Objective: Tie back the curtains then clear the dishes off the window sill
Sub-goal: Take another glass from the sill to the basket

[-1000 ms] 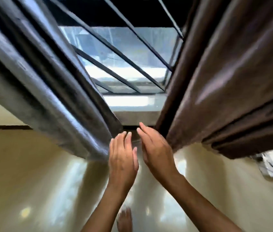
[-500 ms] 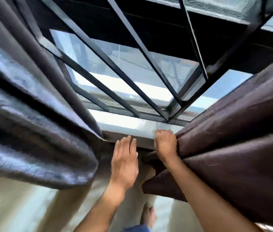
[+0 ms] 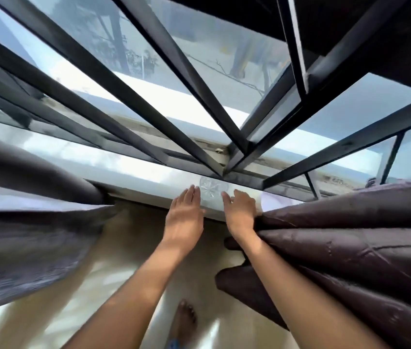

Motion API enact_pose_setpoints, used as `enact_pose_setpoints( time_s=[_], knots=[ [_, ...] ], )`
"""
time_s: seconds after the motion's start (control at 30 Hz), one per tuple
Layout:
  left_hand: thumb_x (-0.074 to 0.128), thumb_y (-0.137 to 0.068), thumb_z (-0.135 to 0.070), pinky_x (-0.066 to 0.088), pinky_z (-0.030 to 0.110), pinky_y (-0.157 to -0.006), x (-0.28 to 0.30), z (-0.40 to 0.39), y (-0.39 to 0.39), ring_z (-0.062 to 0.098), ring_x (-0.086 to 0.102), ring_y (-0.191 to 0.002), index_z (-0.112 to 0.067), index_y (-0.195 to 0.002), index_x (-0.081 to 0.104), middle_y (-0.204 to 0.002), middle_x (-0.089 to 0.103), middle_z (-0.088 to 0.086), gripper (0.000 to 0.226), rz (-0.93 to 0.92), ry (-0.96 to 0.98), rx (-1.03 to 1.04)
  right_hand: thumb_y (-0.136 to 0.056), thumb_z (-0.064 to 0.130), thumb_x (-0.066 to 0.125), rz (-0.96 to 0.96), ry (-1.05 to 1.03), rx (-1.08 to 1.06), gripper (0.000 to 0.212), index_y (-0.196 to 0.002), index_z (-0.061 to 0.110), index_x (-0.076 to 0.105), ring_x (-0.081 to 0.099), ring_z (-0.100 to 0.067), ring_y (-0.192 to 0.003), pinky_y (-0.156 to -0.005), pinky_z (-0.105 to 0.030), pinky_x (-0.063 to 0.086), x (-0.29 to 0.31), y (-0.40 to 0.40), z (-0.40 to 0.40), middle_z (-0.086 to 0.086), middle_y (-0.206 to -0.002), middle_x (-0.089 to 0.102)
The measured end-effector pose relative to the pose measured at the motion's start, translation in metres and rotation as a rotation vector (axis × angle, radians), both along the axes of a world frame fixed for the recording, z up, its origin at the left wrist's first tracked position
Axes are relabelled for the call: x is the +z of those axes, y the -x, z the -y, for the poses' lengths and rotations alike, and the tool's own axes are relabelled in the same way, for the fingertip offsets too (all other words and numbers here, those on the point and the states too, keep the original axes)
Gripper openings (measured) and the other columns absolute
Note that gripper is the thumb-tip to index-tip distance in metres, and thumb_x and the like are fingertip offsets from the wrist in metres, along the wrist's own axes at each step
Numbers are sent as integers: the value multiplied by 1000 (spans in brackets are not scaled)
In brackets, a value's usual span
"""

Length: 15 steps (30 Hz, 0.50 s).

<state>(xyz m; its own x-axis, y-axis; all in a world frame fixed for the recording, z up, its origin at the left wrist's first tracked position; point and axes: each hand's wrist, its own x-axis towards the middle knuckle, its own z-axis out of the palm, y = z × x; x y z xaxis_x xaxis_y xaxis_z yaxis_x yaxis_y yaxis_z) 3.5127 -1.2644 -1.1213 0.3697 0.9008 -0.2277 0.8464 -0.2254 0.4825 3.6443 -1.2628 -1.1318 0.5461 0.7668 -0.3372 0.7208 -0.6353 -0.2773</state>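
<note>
Change: both curtains now lie wider apart than half a second ago, and the right hand (image 3: 240, 212), which was bunched on the right curtain's edge, has let go and reached to the sill; a glass dish has come into view between the two hands.
Left hand (image 3: 183, 217): fingers straight and together, palm down, fingertips over the front of the window sill (image 3: 133, 176), just left of the dish; whether they touch the dish cannot be told.
Right hand: fingers loosely extended, holding nothing, index tip at the right edge of the dish; its wrist and forearm lie against the folds of the right curtain.
Glass dish (image 3: 212, 190): clear, round, with a cut star pattern, sitting on the sill close to the window frame, between the two hands.
Left curtain (image 3: 33, 238): dark grey-brown, drawn off to the left, blurred, its lower edge hanging over the wall below the sill.
Right curtain (image 3: 345, 248): dark brown, gathered in thick folds at the right, hanging loose; no tie is visible on it.
Window bars (image 3: 113, 86): dark metal, running diagonally behind the sill, with bright glass and a pale ledge outside.
Wall (image 3: 128, 248): cream, glossy, below the sill.
Foot (image 3: 184, 321): bare, on the floor between the forearms.
</note>
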Motion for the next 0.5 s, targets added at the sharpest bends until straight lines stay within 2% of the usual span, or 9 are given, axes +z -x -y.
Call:
enact_pose_setpoints(
  time_s=[0.07,0.13,0.23,0.3,0.4,0.43,0.5],
  knots=[
    [40,-100,-17,11,20,-113,-8,-5,-6,18,20,-144,-8,-149,19,-157,20,7,55,136,120,123,-97,35,47,-115,-24,-163,38,-115,6,64,58,-30,-112,-92,-33,43,-10,-2,-10,-15,-114,66],
    [48,-96,-13,18,19,-110,-13,-9,-10,19,29,-141,-9,-147,27,-154,28,6,55,270,209,243,-93,30,53,-217,-61,-268,30,-107,9,69,65,-26,-102,-90,-32,49,-19,0,-16,-13,-101,72],
    [55,-93,-10,28,21,-105,-14,-14,-14,24,43,-133,-10,-143,38,-144,45,9,53,350,272,317,-84,18,58,-292,-80,-373,18,-86,5,70,70,-29,-84,-76,-40,58,-29,1,-21,-13,-83,73],
    [61,-88,-6,34,20,-100,-14,-13,-10,26,51,-125,-9,-139,44,-133,56,13,55,376,271,346,-82,17,58,-308,-56,-345,18,-83,2,68,70,-30,-83,-73,-41,58,-26,7,-20,-15,-82,71],
    [73,-75,-2,37,25,-101,-13,-4,12,30,55,-118,-3,-135,48,-125,59,18,65,394,194,367,-81,16,59,-315,-81,-264,21,-76,-1,70,69,-30,-76,-73,-41,57,-10,28,-6,-17,-76,71],
    [77,-70,-1,38,23,-98,-12,1,23,30,57,-113,-3,-132,51,-120,60,18,67,393,155,353,-80,15,60,-347,-101,-266,22,-71,-2,70,69,-32,-73,-72,-44,57,-3,37,3,-18,-71,71],
    [82,-63,-3,33,10,-86,-3,16,49,22,57,-100,-6,-128,56,-107,58,14,69,412,114,328,-76,14,60,-410,-142,-265,23,-59,2,69,68,-32,-61,-65,-49,57,11,62,25,-17,-60,68]
  ],
)
